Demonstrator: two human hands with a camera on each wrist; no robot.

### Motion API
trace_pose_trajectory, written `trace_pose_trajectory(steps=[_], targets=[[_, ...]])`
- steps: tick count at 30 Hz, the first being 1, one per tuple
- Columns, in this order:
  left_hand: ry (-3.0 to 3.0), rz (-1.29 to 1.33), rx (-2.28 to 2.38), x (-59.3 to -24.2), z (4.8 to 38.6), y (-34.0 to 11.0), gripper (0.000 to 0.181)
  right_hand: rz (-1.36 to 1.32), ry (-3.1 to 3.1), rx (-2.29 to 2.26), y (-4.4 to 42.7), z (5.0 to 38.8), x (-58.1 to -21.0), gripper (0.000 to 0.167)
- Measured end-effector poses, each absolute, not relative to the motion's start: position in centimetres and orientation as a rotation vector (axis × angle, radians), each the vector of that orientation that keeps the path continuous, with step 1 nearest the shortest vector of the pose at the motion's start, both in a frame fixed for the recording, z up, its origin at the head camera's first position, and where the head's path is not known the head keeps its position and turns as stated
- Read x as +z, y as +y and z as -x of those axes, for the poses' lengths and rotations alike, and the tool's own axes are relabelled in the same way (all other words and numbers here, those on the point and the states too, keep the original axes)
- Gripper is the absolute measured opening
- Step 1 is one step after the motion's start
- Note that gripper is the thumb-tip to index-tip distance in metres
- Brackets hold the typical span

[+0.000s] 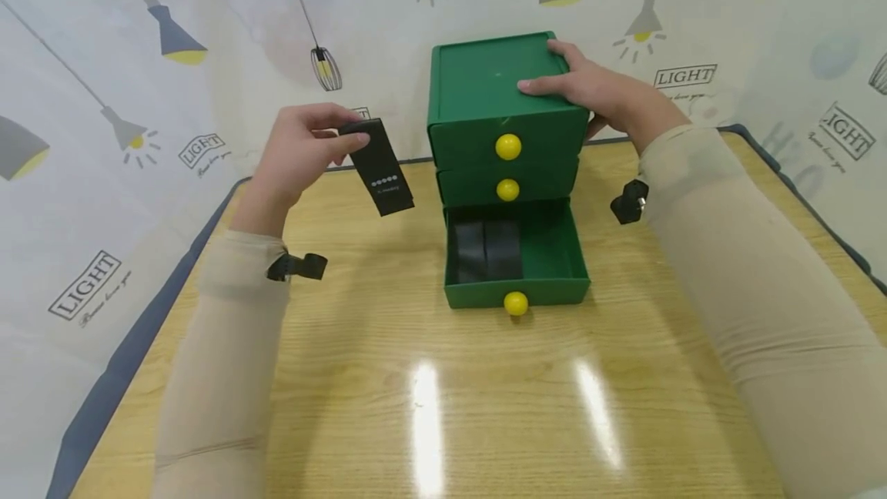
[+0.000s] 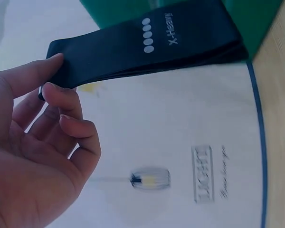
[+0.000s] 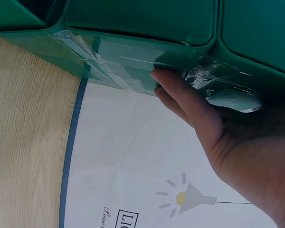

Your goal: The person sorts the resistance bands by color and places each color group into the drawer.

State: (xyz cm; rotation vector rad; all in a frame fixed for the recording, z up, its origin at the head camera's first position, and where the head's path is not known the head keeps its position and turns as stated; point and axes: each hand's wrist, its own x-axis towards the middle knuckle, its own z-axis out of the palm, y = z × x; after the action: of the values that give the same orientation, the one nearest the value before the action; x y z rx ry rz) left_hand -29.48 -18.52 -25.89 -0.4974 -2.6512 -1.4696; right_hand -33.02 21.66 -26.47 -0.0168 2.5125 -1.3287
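Note:
My left hand (image 1: 305,149) pinches one end of a black resistance band (image 1: 379,172), a flat folded loop with a row of pale dots and "X-Heavy" printed on it. The band (image 2: 147,45) hangs tilted, left of a green drawer cabinet (image 1: 499,75) and apart from it. My right hand (image 1: 596,91) rests on the cabinet's top right edge. Its fingers (image 3: 180,92) lie fairly straight against the taped side. The bottom drawer (image 1: 554,249) is pulled out, and two flat black pieces (image 1: 502,249) lie side by side in its left part.
Two upper drawers with yellow knobs (image 1: 508,146) are closed. The pulled-out drawer's yellow knob (image 1: 516,303) faces me. Everything stands on a wooden table (image 1: 360,376), with a lamp-patterned cloth (image 1: 249,29) behind and at the sides.

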Motion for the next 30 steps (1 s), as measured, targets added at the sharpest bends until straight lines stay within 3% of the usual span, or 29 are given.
trace_pose_trajectory(steps=[14, 30], targets=[[-2.657, 0.906, -1.430, -24.9, 23.3, -10.5, 0.019, 0.007, 2.518, -1.326, 21.5, 33.2, -26.3, 0.109], [-2.692, 1.234, -1.500, -26.6, 20.5, -5.7, 0.014, 0.006, 2.512, -1.338, 21.6, 33.0, -26.4, 0.110]])
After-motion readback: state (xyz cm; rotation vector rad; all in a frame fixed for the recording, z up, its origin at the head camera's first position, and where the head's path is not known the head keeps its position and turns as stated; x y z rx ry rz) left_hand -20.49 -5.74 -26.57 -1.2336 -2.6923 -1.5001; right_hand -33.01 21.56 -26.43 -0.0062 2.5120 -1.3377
